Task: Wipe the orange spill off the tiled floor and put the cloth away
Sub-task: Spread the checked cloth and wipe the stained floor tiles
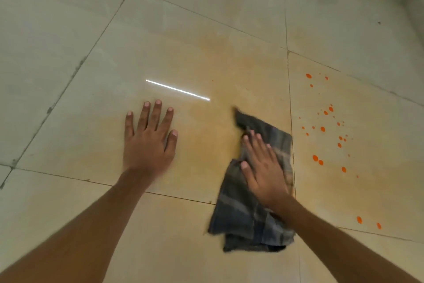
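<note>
The shiny tiled floor (206, 18) has a pale orange smear (220, 71) around the cloth (247, 220). I see the right hand (263, 168) lying flat on the cloth, fingers straight, pressing it down. The cloth is dark and blurry, maybe checked. Left of the cloth, the left hand (149, 142) rests flat on the tile, fingers spread. Right of the cloth sit bright orange drops (322, 129).
</note>
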